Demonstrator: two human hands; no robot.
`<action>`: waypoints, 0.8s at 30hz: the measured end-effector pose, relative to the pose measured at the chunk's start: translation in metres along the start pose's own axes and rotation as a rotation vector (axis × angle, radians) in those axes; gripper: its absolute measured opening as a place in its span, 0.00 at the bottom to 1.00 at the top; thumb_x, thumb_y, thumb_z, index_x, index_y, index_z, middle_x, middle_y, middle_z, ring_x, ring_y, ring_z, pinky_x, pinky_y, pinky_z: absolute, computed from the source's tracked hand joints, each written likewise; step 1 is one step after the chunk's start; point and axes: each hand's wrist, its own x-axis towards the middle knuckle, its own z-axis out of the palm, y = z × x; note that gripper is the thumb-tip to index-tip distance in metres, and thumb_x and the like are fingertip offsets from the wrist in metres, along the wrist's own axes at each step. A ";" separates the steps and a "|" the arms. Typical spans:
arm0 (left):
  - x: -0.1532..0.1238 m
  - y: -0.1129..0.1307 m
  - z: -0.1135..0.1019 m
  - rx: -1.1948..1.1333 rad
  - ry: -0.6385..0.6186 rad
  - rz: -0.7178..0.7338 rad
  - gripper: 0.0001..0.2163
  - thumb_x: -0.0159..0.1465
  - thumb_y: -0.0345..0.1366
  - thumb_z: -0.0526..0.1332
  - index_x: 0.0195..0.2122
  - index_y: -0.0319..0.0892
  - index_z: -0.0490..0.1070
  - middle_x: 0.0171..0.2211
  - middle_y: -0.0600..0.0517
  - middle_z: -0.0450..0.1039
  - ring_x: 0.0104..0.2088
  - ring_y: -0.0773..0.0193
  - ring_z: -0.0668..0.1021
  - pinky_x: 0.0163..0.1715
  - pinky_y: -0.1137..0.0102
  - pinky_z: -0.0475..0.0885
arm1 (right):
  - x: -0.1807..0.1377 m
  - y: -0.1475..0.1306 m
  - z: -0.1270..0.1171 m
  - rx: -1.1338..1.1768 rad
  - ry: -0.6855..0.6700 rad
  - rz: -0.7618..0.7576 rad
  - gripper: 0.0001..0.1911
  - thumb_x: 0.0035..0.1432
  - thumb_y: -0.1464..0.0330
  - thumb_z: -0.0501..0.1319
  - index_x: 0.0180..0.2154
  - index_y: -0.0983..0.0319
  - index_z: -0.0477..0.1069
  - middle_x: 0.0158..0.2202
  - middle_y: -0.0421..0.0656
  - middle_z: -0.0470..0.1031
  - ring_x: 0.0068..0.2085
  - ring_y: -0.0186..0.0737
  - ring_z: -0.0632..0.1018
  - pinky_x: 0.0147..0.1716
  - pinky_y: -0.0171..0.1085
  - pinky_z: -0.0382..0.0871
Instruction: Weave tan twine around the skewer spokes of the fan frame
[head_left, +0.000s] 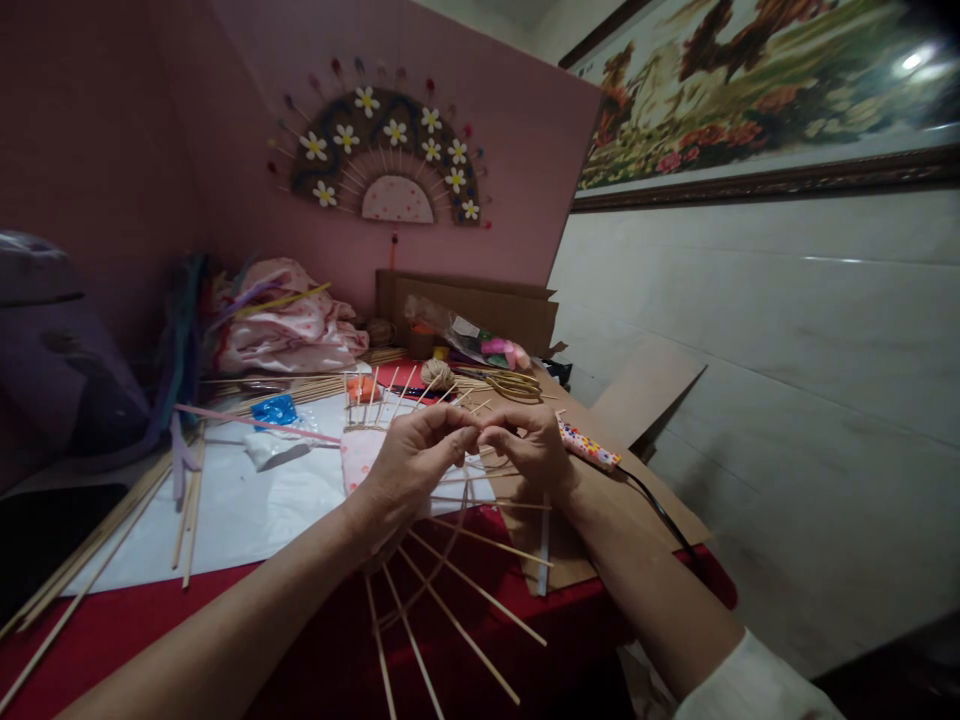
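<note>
A fan frame of thin bamboo sticks (pixel 450 590) radiates from a pink patterned hub (pixel 358 455) in the middle of the table. My left hand (pixel 416 460) is curled over the frame, fingertips pinched together. My right hand (pixel 529 445) meets it from the right, also pinched. Both pinch at the same spot above the sticks, on something too thin to make out. A ball of twine (pixel 436 373) lies just behind the hands.
Loose bamboo sticks (pixel 112 530) lie on white paper (pixel 247 510) over a red cloth (pixel 150 620). A dotted tool with a black cord (pixel 592 448) lies right of my hand. Scissors (pixel 514 385), cardboard (pixel 645 385), fabric (pixel 289 320) and a finished fan on the pink wall (pixel 386 155).
</note>
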 end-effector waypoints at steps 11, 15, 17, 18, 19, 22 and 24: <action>-0.003 0.004 0.001 0.145 -0.024 0.102 0.04 0.57 0.33 0.61 0.32 0.40 0.73 0.22 0.52 0.71 0.19 0.69 0.71 0.14 0.74 0.64 | 0.006 0.002 0.002 0.376 -0.067 0.266 0.18 0.41 0.55 0.68 0.21 0.65 0.72 0.16 0.37 0.67 0.17 0.28 0.65 0.16 0.30 0.58; -0.004 0.006 0.001 0.203 -0.034 0.114 0.04 0.57 0.34 0.60 0.31 0.40 0.73 0.22 0.52 0.71 0.20 0.68 0.71 0.14 0.74 0.66 | 0.008 0.002 -0.001 0.408 -0.104 0.300 0.17 0.41 0.57 0.68 0.21 0.65 0.72 0.14 0.36 0.67 0.16 0.26 0.64 0.15 0.28 0.56; -0.005 0.006 0.001 0.202 -0.035 0.112 0.04 0.57 0.34 0.61 0.31 0.41 0.73 0.22 0.52 0.71 0.20 0.68 0.72 0.15 0.74 0.67 | 0.009 0.001 -0.002 0.420 -0.136 0.317 0.17 0.40 0.57 0.69 0.20 0.65 0.72 0.14 0.36 0.67 0.15 0.26 0.64 0.14 0.28 0.55; -0.005 0.006 0.002 0.195 -0.037 0.114 0.04 0.57 0.34 0.61 0.31 0.41 0.73 0.22 0.52 0.72 0.21 0.68 0.72 0.16 0.74 0.68 | 0.009 0.001 -0.003 0.429 -0.148 0.326 0.16 0.40 0.58 0.69 0.20 0.65 0.72 0.14 0.36 0.67 0.15 0.26 0.64 0.14 0.28 0.56; -0.005 0.006 0.002 0.187 -0.042 0.116 0.04 0.57 0.34 0.61 0.31 0.41 0.73 0.23 0.52 0.72 0.21 0.68 0.72 0.16 0.74 0.68 | 0.009 0.000 -0.004 0.438 -0.159 0.334 0.16 0.39 0.58 0.69 0.20 0.65 0.73 0.14 0.36 0.67 0.15 0.26 0.64 0.14 0.28 0.56; -0.004 0.007 0.001 0.161 -0.065 0.103 0.04 0.56 0.34 0.62 0.31 0.41 0.74 0.23 0.51 0.73 0.21 0.67 0.73 0.17 0.73 0.70 | 0.009 -0.001 -0.005 0.466 -0.179 0.350 0.14 0.39 0.60 0.69 0.21 0.65 0.73 0.15 0.36 0.68 0.16 0.26 0.65 0.15 0.27 0.56; -0.004 0.008 0.001 0.149 -0.080 0.086 0.03 0.56 0.34 0.62 0.30 0.41 0.74 0.22 0.51 0.73 0.21 0.67 0.74 0.18 0.72 0.71 | 0.009 -0.001 -0.006 0.474 -0.198 0.369 0.13 0.39 0.62 0.70 0.21 0.65 0.73 0.15 0.36 0.69 0.16 0.26 0.65 0.15 0.27 0.57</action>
